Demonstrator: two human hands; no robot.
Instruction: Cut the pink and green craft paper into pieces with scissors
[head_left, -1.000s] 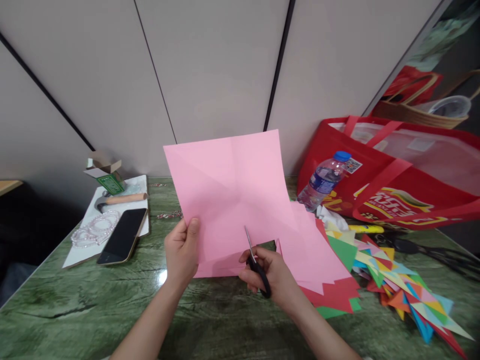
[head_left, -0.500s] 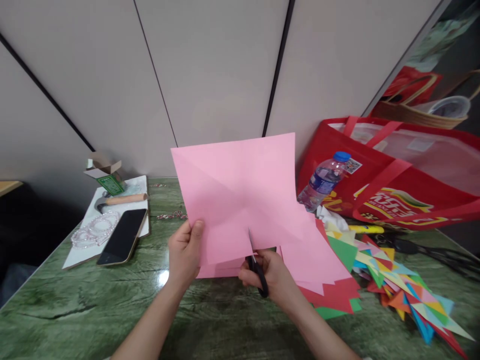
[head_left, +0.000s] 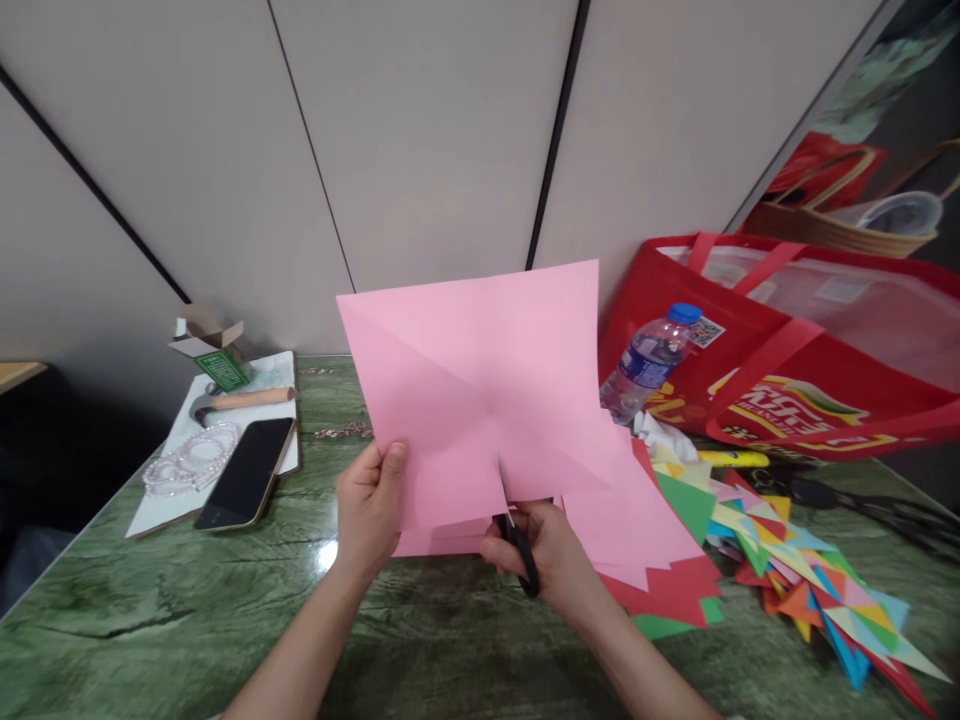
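Note:
A large pink sheet of paper (head_left: 480,370) is held up in front of me, with faint creases meeting near its middle. My left hand (head_left: 373,500) pinches its lower left edge, thumb on the near face. In my right hand (head_left: 544,550) is a pair of black-handled scissors (head_left: 517,550), the fingers wrapped around the handles. The scissor blades point upward at the sheet's lower edge, where a slit runs up from the bottom. Behind and below, a stack of pink sheets (head_left: 630,510) lies over red and green ones, partly hidden by the raised sheet.
Folded colourful paper pieces (head_left: 817,580) lie at the right. Behind them stand a water bottle (head_left: 649,360) and a red bag (head_left: 795,350). On the left, a phone (head_left: 246,475), a hammer (head_left: 244,400), beads (head_left: 191,460) and a small green box (head_left: 217,360) rest on or by a white board.
The top of the pink sheet has shifted slightly, its upper corners spreading a little outward. My right hand and the scissors have moved very slightly right. My left hand keeps its grip.

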